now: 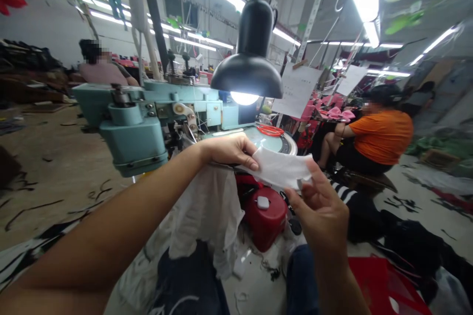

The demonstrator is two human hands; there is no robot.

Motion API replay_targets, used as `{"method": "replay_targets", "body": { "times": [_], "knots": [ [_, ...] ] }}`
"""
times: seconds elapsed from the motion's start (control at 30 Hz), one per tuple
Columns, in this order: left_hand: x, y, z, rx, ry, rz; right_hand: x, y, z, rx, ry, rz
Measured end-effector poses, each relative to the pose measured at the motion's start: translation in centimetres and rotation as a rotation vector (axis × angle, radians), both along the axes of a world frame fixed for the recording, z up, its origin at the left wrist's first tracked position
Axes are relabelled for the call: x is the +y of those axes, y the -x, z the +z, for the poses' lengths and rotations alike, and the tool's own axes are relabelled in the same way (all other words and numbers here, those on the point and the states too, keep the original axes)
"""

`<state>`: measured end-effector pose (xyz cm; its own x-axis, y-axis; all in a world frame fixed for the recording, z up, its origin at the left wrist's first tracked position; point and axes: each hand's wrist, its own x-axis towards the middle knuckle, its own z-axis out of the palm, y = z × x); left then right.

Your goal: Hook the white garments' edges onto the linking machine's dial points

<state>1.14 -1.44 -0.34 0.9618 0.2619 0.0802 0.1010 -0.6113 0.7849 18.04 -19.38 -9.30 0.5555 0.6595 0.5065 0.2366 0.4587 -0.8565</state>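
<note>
White mesh strip [277,170] — held up in front of sewing machine [133,128], taut-ish between both hands. L hand [229,151] pinches its left end, R hand [318,211] grips right end. Lamp [251,54] above — co-worker [382,135] seated far right.

My bare left forearm [111,221] reaches in from the lower left, left hand [229,151] curled and pinching; my right hand [320,211] is raised just beside it, also pinching.
</note>
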Motion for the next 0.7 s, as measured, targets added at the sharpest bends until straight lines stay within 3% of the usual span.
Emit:
{"method": "replay_targets", "body": {
  "times": [0.2, 0.43, 0.7],
  "knots": [
    [0.2, 0.3, 0.3, -0.003, -0.02, 0.032, 2.9, 0.5, -0.2, -0.195, -0.001, -0.148],
    [0.3, 0.4, 0.0, -0.03, -0.08, 0.037, 2.1, 1.3, 1.0, -0.12, 0.015, 0.019],
    [0.3, 0.3, -0.4, -0.074, -0.093, 0.009, 2.1, 1.1, -1.1, -0.261, -0.146, -0.115]
  ]
}}
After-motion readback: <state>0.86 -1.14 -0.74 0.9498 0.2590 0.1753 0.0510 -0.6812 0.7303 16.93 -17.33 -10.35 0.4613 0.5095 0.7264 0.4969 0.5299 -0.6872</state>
